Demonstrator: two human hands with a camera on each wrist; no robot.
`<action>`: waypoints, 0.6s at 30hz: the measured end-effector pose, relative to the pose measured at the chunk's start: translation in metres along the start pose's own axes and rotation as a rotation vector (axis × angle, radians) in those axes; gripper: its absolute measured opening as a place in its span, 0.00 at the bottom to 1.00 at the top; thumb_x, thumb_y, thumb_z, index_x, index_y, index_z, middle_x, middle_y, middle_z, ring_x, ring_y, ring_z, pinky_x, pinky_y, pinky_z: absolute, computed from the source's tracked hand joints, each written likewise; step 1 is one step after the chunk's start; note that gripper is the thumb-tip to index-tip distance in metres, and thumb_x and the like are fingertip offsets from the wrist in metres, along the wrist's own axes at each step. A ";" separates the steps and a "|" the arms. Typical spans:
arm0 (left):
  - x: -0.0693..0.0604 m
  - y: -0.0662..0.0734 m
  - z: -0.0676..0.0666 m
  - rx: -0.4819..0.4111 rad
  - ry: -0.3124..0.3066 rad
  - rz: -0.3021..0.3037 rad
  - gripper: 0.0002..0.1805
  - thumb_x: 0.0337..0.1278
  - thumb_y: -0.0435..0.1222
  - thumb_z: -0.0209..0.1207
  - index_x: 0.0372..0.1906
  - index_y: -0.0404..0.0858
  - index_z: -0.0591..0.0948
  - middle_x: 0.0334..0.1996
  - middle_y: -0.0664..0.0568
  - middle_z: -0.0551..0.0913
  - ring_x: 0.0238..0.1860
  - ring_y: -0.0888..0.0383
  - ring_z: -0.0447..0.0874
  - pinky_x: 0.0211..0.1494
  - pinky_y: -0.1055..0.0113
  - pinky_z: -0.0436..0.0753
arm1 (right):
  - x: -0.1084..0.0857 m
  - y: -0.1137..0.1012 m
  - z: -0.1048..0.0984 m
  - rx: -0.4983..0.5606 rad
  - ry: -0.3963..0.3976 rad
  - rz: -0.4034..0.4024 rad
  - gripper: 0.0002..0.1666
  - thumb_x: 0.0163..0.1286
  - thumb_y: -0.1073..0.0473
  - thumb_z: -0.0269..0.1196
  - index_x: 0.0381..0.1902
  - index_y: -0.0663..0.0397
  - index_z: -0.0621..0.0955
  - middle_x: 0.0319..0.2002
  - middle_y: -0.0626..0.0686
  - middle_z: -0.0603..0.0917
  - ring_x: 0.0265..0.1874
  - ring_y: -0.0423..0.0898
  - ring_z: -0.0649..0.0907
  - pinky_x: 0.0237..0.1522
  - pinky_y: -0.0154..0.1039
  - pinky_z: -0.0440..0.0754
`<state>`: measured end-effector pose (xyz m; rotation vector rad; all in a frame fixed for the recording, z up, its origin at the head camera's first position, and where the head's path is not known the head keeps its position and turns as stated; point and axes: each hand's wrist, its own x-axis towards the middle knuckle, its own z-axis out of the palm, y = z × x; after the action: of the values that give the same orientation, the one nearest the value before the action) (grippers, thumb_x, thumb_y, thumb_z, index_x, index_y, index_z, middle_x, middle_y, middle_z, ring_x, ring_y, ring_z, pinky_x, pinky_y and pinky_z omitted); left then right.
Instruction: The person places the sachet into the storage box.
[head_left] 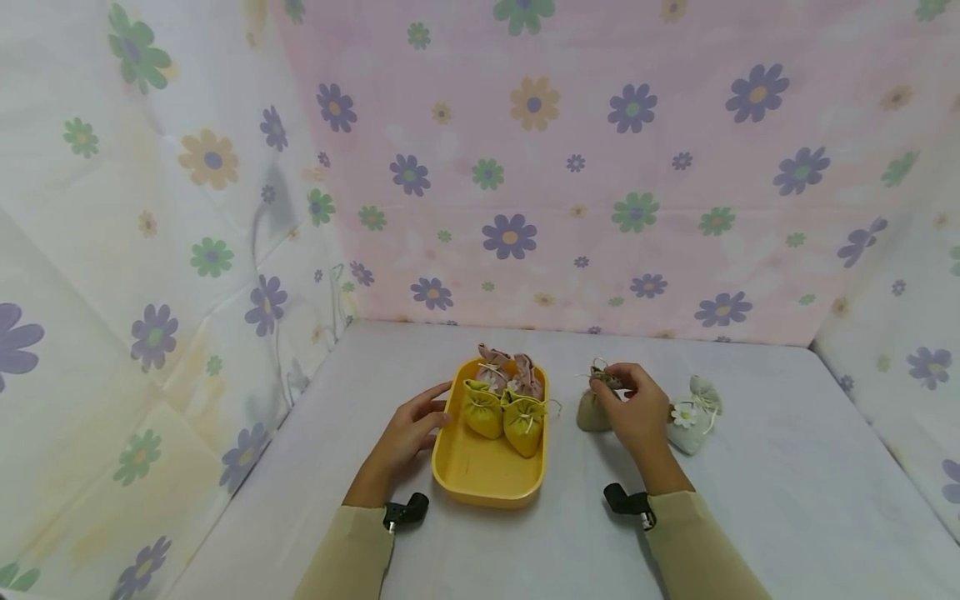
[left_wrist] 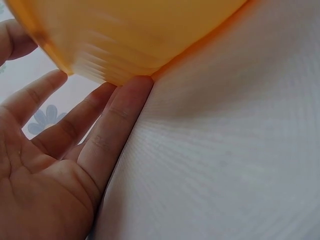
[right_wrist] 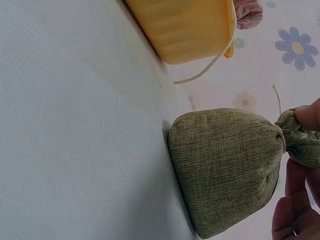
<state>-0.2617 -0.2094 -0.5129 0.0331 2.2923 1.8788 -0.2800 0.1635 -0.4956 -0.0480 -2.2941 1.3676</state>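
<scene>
My right hand (head_left: 633, 408) pinches the gathered neck of an olive-green drawstring pouch (right_wrist: 225, 165) between thumb and fingers. In the right wrist view the pouch's base meets the white tabletop. On the left, my left hand (head_left: 408, 429) touches the outer side of a yellow tray (head_left: 487, 483), its extended fingers (left_wrist: 117, 120) against the wall low near the table. Inside the tray lie two yellow pouches (head_left: 522, 425) and, behind them, two dusty-pink pouches (head_left: 492, 371). A pale grey-green pouch (head_left: 693, 421) with a white flower lies just right of my right hand.
The white-covered table (head_left: 570, 542) is bounded by flower-printed cloth (head_left: 480, 275) at the back and both sides. A loose cord from a yellow pouch hangs over the tray's right rim. Each wrist carries a small black camera (head_left: 408, 510).
</scene>
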 end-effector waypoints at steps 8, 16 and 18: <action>0.004 0.001 -0.001 0.001 -0.022 0.010 0.30 0.67 0.44 0.63 0.71 0.67 0.73 0.65 0.49 0.79 0.60 0.50 0.83 0.55 0.55 0.89 | -0.001 -0.001 -0.003 0.007 0.053 -0.053 0.11 0.64 0.53 0.75 0.42 0.48 0.86 0.39 0.49 0.90 0.40 0.42 0.84 0.42 0.35 0.79; 0.003 -0.001 -0.001 0.011 -0.014 0.004 0.30 0.67 0.45 0.64 0.71 0.68 0.74 0.65 0.49 0.79 0.61 0.50 0.83 0.56 0.55 0.89 | 0.000 -0.005 -0.005 0.027 0.068 -0.069 0.09 0.63 0.56 0.75 0.39 0.49 0.87 0.36 0.49 0.89 0.36 0.41 0.83 0.39 0.31 0.77; 0.003 -0.002 -0.001 0.013 -0.013 0.005 0.30 0.67 0.45 0.64 0.71 0.68 0.74 0.65 0.49 0.79 0.61 0.50 0.83 0.56 0.55 0.89 | 0.000 -0.007 -0.006 0.032 0.066 -0.071 0.09 0.62 0.56 0.75 0.38 0.49 0.87 0.36 0.49 0.89 0.36 0.41 0.83 0.39 0.31 0.78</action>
<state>-0.2645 -0.2106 -0.5146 0.0531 2.2986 1.8602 -0.2762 0.1647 -0.4877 -0.0014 -2.1983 1.3463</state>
